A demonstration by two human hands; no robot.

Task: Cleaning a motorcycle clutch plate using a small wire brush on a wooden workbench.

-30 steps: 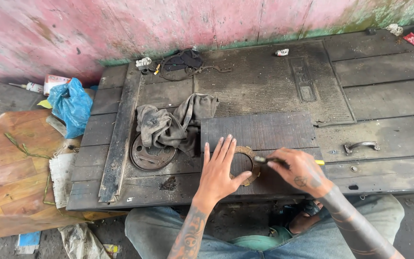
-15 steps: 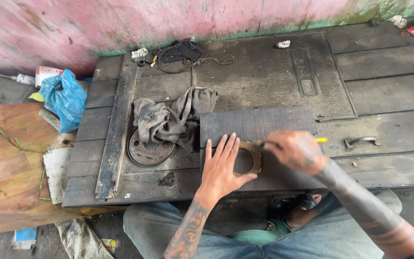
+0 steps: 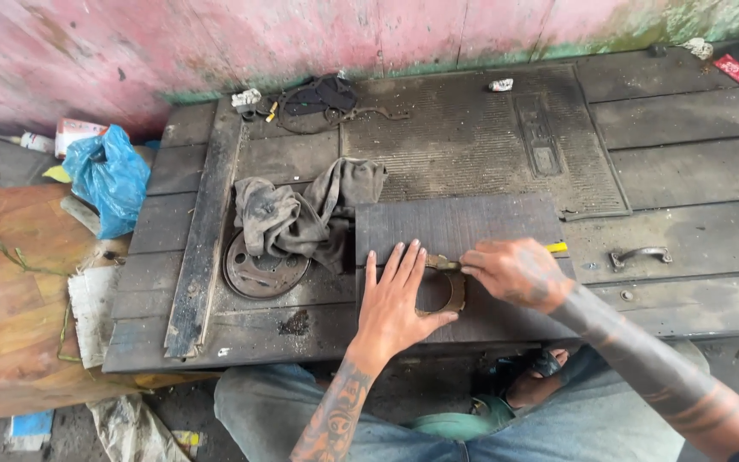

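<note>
A: Where did the curved brass-coloured piece (image 3: 448, 291) lie?

B: On the dark flat sheet (image 3: 464, 231), under the left hand (image 3: 395, 299), whose fingers (image 3: 399, 265) were spread flat, pressing it down rather than gripping it.

A: And the right hand (image 3: 515, 272)?

B: Its fingers were pinched shut on a yellow-ended tool (image 3: 555, 248), tip touching the piece just beyond the left fingertips. A grey rag (image 3: 301, 214) lay left of them.

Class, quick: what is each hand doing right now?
Left hand: open, fingers spread flat, pressing the curved metal piece onto the dark sheet.
Right hand: closed around a yellow-ended tool, tip at the piece.
</note>
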